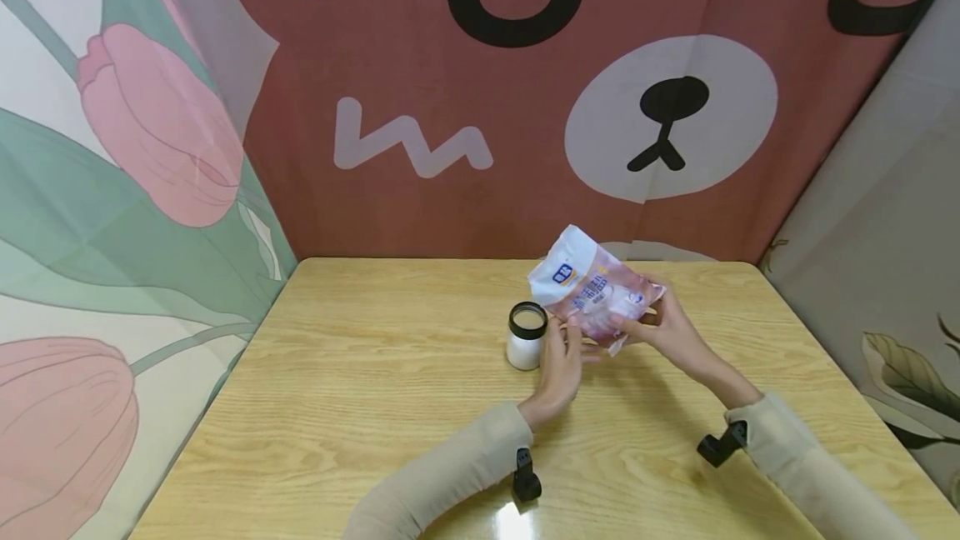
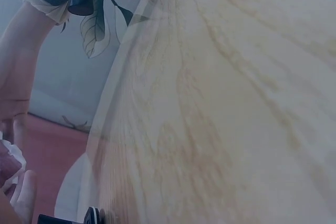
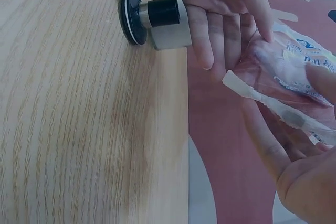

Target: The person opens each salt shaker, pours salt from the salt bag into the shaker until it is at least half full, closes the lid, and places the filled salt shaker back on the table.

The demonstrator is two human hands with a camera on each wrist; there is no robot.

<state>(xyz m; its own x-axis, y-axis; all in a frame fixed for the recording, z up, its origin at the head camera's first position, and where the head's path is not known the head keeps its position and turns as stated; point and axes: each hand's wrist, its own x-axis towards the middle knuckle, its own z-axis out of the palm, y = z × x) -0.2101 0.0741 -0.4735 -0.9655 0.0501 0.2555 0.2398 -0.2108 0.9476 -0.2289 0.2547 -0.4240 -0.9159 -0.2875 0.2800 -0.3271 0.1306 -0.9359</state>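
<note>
A pink-and-white printed plastic packet is held tilted above the table, its white part toward the upper left. My right hand grips its lower right edge, thumb in front and fingers behind. My left hand is beside its lower left edge, fingers straight, seeming to touch the packet. In the right wrist view, the packet's pale edge strip shows between the hands. Just left of my left hand stands a white jar with a black rim. A black-and-metal item with a round base stands in front of a pale surface; its kind is unclear.
The wooden table reaches back to a reddish-brown cloth with a bear's face. A tulip-patterned cloth hangs at the left and a leaf-patterned one at the right. Both wrists carry black cameras.
</note>
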